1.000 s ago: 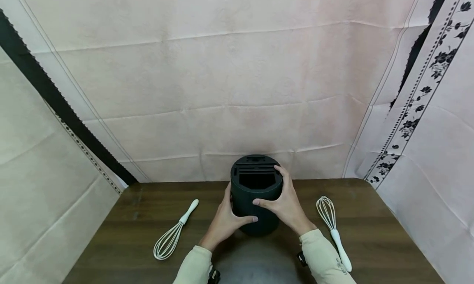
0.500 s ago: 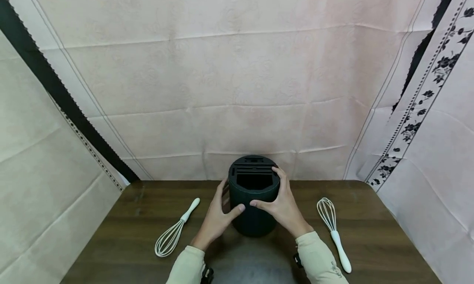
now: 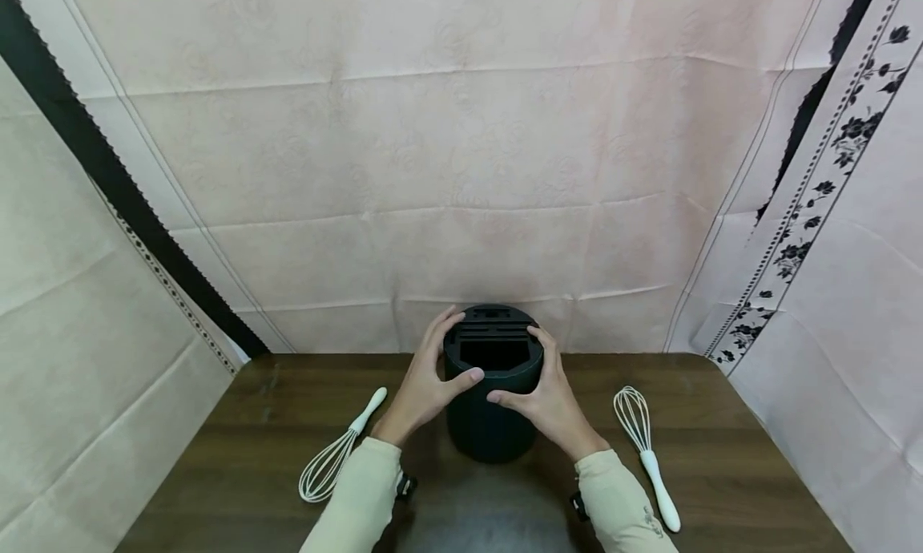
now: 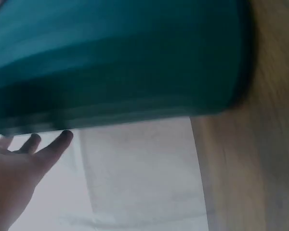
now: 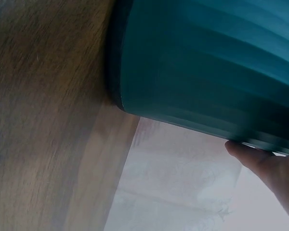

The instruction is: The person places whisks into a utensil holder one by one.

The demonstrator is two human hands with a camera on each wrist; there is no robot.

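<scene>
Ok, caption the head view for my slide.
Left grip and right grip around a dark canister on a wooden table, flanked by two white whisks.

Clerk: Surface and contents?
Inspector: Bench (image 3: 721, 457), brown wood grain, far corners rounded; left whisk (image 3: 356, 429), white, lying aslant, wires toward the near edge; right whisk (image 3: 649, 461), white, handle toward the near edge, wires away.
Clerk: Surroundings?
Inspector: Pale backdrop (image 3: 461, 144) behind, creased horizontally; dark band (image 3: 130, 187) slanting down at left; floral border (image 3: 793, 252), black on white, slanting down at right.
</scene>
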